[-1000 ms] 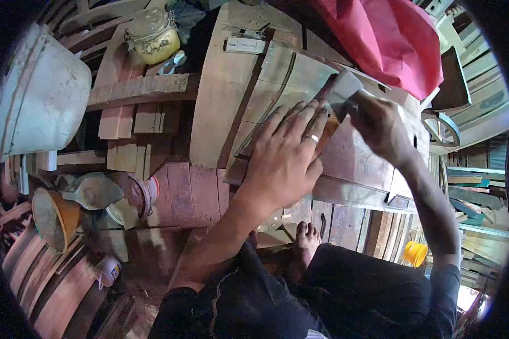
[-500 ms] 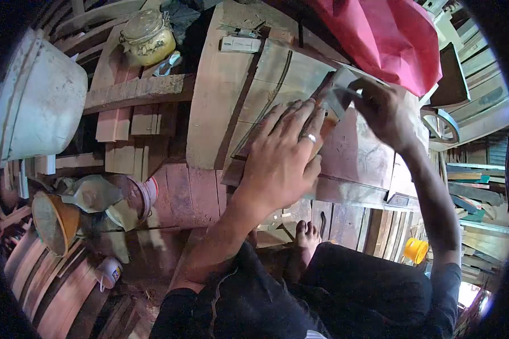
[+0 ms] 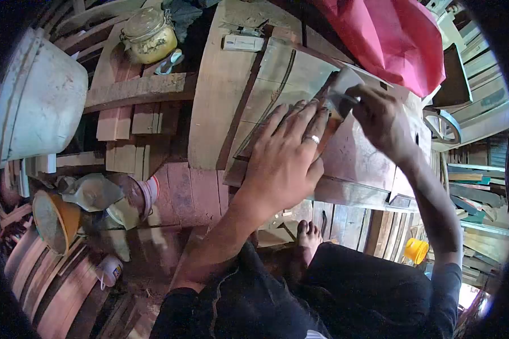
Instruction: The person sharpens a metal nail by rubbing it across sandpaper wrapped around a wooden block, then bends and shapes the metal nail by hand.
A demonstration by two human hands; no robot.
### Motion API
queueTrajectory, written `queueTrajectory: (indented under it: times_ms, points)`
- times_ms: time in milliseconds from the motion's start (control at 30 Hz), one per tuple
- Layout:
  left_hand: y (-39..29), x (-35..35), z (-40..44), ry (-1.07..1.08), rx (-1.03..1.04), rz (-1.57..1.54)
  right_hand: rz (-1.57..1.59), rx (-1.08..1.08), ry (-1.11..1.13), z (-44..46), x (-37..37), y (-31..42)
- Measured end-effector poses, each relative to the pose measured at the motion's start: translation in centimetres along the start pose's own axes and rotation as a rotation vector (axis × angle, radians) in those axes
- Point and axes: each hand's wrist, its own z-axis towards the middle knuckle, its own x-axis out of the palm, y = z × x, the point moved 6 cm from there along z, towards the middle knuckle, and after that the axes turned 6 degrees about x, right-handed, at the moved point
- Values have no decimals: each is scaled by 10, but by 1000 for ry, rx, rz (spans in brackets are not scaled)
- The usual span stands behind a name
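My left hand [image 3: 285, 150], with a ring on one finger, lies with its fingers stretched out over the wooden panel [image 3: 260, 96]. Its fingertips are close to a brown wooden edge. Just right of them, my right hand [image 3: 382, 116] is closed on a flat grey blade-like piece [image 3: 345, 82], blurred at its lower end. That piece is tilted over the brown edge, beside the fingers of my left hand. A dark groove [image 3: 280, 79] runs along the panel. The pale board [image 3: 356, 147] under my right wrist has a smudged surface.
A pink sheet [image 3: 390, 45] hangs at the back right. At the left are a white bucket [image 3: 45, 96], a lidded glass jar [image 3: 148, 37], an orange bowl [image 3: 54, 220] and a small cup [image 3: 108, 271]. A yellow round container [image 3: 416, 250] stands low right. My bare foot [image 3: 308, 237] is below the panel.
The grey piece and my right hand have shifted very slightly. My left hand stays nearly in place on the panel. The whole view has moved a little.
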Motion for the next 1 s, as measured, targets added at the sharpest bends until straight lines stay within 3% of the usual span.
queueTrajectory:
  times_ms: [100, 200, 333, 433, 533, 667, 767, 833, 1000]
  points:
    - [-1, -2, 0, 7, 3, 18, -52, -5, 45, -5, -2, 12]
    - [0, 0, 0, -13, 7, -27, -123, 149, 56, 10, -7, -21]
    - [0, -1, -1, 24, -17, 0, -1, 5, 51, -8, 3, 14]
    - [0, -1, 0, 15, 11, 35, -47, 3, 81, -5, -1, 15]
    - [0, 0, 1, -1, 5, -17, -85, 155, 33, 7, -7, -17]
    - [-1, 0, -1, -6, 7, 15, -1, 12, 32, -7, 1, 9]
    - [0, 1, 0, 43, -13, 15, -35, 38, 34, -2, -6, 2]
    - [0, -1, 1, -4, 16, -29, -81, 164, -29, 5, -9, -20]
    - [0, -1, -1, 12, -1, 23, 40, 34, 28, -9, -1, 17]
